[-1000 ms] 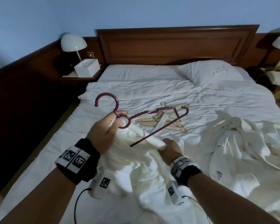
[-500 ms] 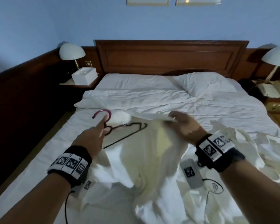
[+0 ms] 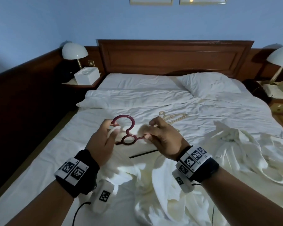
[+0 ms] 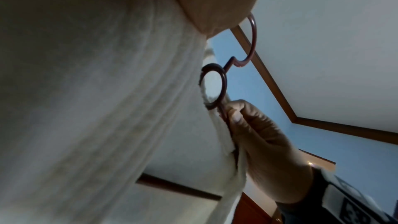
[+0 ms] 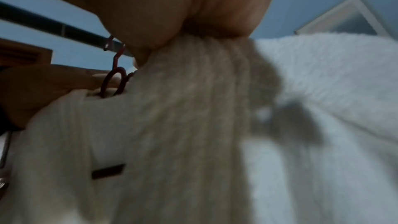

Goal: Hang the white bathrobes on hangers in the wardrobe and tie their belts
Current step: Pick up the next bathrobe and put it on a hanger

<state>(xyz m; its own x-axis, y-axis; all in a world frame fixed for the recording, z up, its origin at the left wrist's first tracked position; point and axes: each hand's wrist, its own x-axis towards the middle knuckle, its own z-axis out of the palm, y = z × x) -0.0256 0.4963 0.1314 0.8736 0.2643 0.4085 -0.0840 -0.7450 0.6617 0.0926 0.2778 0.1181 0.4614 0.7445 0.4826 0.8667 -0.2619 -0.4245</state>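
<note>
Both hands pinch robe cloth at the hanger (image 3: 125,131): left hand (image 3: 103,141) beside its hook, right hand (image 3: 162,137) on its shoulder. Bathrobe (image 3: 153,185) hangs below it over the bed (image 3: 39,160). Each shoulder should sit evenly.

- Bed (image 3: 55,160), white sheets, wooden headboard at the far end.
- Pillow (image 3: 209,84) far right.
- Pale hangers (image 3: 173,117) mid-bed.
- Crumpled white bathrobes (image 3: 235,152) near right.
</note>
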